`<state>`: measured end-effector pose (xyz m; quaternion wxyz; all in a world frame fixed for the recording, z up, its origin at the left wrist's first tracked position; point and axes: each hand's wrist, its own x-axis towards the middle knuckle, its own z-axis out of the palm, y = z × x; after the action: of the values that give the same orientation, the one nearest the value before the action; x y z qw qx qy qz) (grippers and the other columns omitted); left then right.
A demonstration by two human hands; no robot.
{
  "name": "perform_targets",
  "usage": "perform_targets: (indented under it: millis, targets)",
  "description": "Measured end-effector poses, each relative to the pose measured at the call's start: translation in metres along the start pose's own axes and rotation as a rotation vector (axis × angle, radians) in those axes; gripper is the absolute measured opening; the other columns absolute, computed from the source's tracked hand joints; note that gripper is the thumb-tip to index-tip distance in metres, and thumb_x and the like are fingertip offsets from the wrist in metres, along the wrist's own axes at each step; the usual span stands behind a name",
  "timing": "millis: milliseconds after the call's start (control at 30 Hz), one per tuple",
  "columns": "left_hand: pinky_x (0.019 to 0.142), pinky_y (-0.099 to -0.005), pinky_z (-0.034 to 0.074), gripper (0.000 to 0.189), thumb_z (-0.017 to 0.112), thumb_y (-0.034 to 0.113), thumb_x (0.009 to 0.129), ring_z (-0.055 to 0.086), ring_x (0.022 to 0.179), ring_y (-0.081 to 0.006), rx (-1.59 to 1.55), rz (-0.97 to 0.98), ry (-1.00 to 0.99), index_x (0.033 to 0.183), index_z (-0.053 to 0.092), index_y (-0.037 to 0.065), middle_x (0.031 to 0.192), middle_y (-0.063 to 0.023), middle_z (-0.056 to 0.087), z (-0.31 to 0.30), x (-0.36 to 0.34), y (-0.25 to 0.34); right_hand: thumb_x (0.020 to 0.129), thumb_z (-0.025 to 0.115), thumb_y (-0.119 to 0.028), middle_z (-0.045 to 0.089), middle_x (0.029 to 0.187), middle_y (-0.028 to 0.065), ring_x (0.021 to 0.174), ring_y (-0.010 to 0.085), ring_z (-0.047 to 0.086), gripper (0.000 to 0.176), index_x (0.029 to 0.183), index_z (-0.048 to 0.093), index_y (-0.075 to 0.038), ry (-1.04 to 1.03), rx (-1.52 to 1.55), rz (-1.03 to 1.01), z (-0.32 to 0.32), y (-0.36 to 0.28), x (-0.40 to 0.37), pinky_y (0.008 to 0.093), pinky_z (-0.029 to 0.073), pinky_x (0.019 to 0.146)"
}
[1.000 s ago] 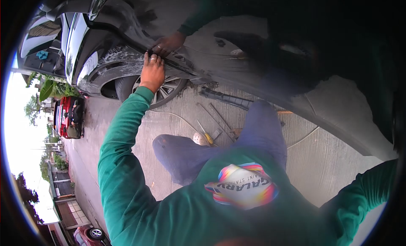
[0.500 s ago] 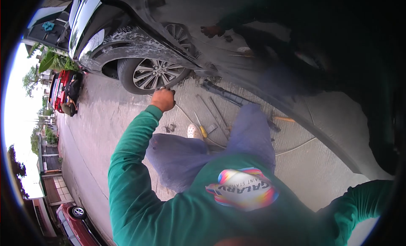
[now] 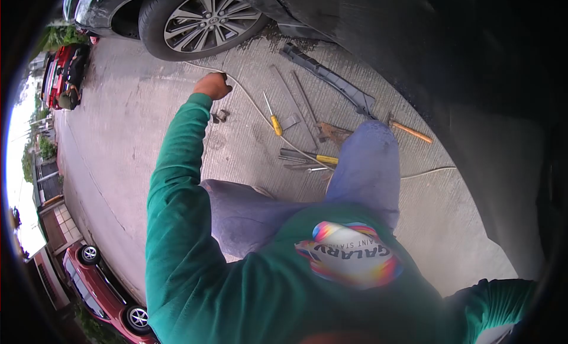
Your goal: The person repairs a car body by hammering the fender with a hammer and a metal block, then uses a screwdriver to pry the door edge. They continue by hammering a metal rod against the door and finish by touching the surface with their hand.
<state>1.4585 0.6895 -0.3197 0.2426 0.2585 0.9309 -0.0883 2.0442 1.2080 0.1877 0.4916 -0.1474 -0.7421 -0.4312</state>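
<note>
My left hand (image 3: 212,86) is held out over the concrete with the fingers curled into a fist; whatever it may hold is hidden. My right hand lies outside the frame, and only its green sleeve (image 3: 494,302) shows at the lower right. Beyond the left fist stands a car wheel (image 3: 210,24). On the ground lie a screwdriver (image 3: 276,125) with a yellow handle, thin metal strips (image 3: 305,104), a tool with a yellow handle (image 3: 327,159), a tool with a wooden handle (image 3: 412,132) and small dark blocks (image 3: 220,115).
The dark car body (image 3: 367,24) spans the upper right. A long black plastic trim piece (image 3: 325,75) lies beside it. A pale hose or cable (image 3: 251,100) crosses the concrete. A person (image 3: 70,97) is by a red vehicle (image 3: 54,72) far left; another red car (image 3: 103,291) stands lower left.
The view has tipped downward, so the wheel sits higher and more tools show. My left fist appears farther from the wheel. My knees have shifted, and the shoe is now mostly hidden.
</note>
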Motion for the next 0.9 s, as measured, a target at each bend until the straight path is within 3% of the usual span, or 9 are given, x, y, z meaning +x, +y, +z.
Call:
perform_targets:
  millis: [167, 300, 433, 500, 600, 667, 700, 767, 900]
  targets:
    - [0.114, -0.049, 0.052, 0.058, 0.07, 0.047, 0.098, 0.065, 0.135, -0.0404, -0.238, -0.239, -0.5, 0.137, 0.072, 0.004, 0.143, -0.0221, 0.07, 0.104, 0.021, -0.013, 0.115, 0.05, -0.034, 0.068, 0.115, 0.0168, 0.095, 0.0226, 0.062, 0.038, 0.127, 0.062, 0.0, -0.017, 0.173, -0.017, -0.013, -0.064, -0.016, 0.0374, 0.049, 0.081]
    - [0.119, -0.0484, 0.048, 0.063, 0.069, 0.051, 0.098, 0.058, 0.143, -0.0426, 0.066, 0.067, -0.433, 0.141, 0.071, 0.005, 0.149, -0.0233, 0.065, 0.24, 0.07, -0.021, 0.115, 0.051, -0.034, 0.067, 0.118, 0.0164, 0.096, 0.0215, 0.061, 0.038, 0.13, 0.061, 0.0, -0.039, 0.505, -0.012, -0.027, -0.132, -0.044, 0.0363, 0.048, 0.081]
    - [0.116, -0.0485, 0.05, 0.062, 0.071, 0.053, 0.096, 0.063, 0.136, -0.0417, -0.095, 0.183, -0.421, 0.135, 0.075, 0.006, 0.143, -0.0233, 0.069, 0.248, 0.054, 0.047, 0.115, 0.051, -0.033, 0.066, 0.12, 0.016, 0.097, 0.0203, 0.06, 0.039, 0.133, 0.06, 0.0, -0.32, 1.076, 0.135, -0.024, -0.199, -0.123, 0.0353, 0.048, 0.081]
    - [0.115, -0.0478, 0.051, 0.061, 0.072, 0.052, 0.095, 0.065, 0.134, -0.0414, -0.175, 0.182, -0.405, 0.134, 0.075, 0.006, 0.141, -0.0224, 0.07, 0.218, 0.029, 0.076, 0.113, 0.056, -0.027, 0.067, 0.11, 0.0186, 0.093, 0.0242, 0.06, 0.033, 0.123, 0.061, 0.004, -0.71, 1.264, 0.395, -0.021, -0.222, -0.189, 0.0358, 0.05, 0.083]
    - [0.113, -0.0467, 0.052, 0.06, 0.075, 0.05, 0.093, 0.066, 0.132, -0.0409, -0.316, 0.193, -0.393, 0.135, 0.075, 0.007, 0.14, -0.0214, 0.072, 0.215, 0.021, 0.104, 0.106, 0.061, -0.018, 0.067, 0.126, 0.0144, 0.116, 0.024, 0.066, 0.042, 0.143, 0.056, 0.001, -1.237, 1.35, 1.655, -0.006, -0.262, -0.353, 0.0392, 0.052, 0.099]
    - [0.113, -0.0459, 0.053, 0.06, 0.077, 0.048, 0.093, 0.067, 0.132, -0.0401, -0.347, 0.141, -0.372, 0.137, 0.073, 0.008, 0.139, -0.0214, 0.072, 0.21, 0.02, 0.098, 0.093, 0.059, -0.012, 0.066, 0.14, 0.0218, 0.132, 0.0362, 0.062, 0.055, 0.146, 0.057, 0.003, -0.587, 1.297, 2.45, 0.016, -0.251, -0.447, 0.0562, 0.042, 0.124]
    - [0.114, -0.0457, 0.053, 0.06, 0.078, 0.047, 0.092, 0.067, 0.132, -0.0397, -0.332, 0.106, -0.35, 0.138, 0.073, 0.009, 0.139, -0.0215, 0.072, 0.207, 0.014, 0.091, 0.093, 0.059, -0.012, 0.066, 0.14, 0.0218, 0.132, 0.0362, 0.062, 0.055, 0.146, 0.057, 0.003, -0.591, 1.31, 2.432, 0.042, -0.23, -0.455, 0.0562, 0.042, 0.124]
    - [0.115, -0.0454, 0.052, 0.061, 0.078, 0.047, 0.092, 0.067, 0.133, -0.0395, -0.33, 0.112, -0.305, 0.14, 0.072, 0.008, 0.14, -0.0219, 0.072, 0.209, 0.006, 0.06, 0.084, 0.056, -0.007, 0.067, 0.139, 0.0233, 0.133, 0.039, 0.062, 0.055, 0.137, 0.063, 0.005, 0.09, 2.009, 2.123, 0.081, -0.206, -0.477, 0.0596, 0.038, 0.127]
    - [0.116, -0.0459, 0.051, 0.063, 0.076, 0.047, 0.094, 0.066, 0.133, -0.0402, -0.116, 0.054, -0.344, 0.139, 0.071, 0.005, 0.142, -0.0223, 0.071, 0.209, -0.003, 0.006, 0.08, 0.055, -0.006, 0.069, 0.136, 0.0243, 0.134, 0.0396, 0.062, 0.052, 0.129, 0.068, 0.005, 0.338, 1.86, 2.221, 0.117, -0.197, -0.482, 0.0614, 0.035, 0.129]
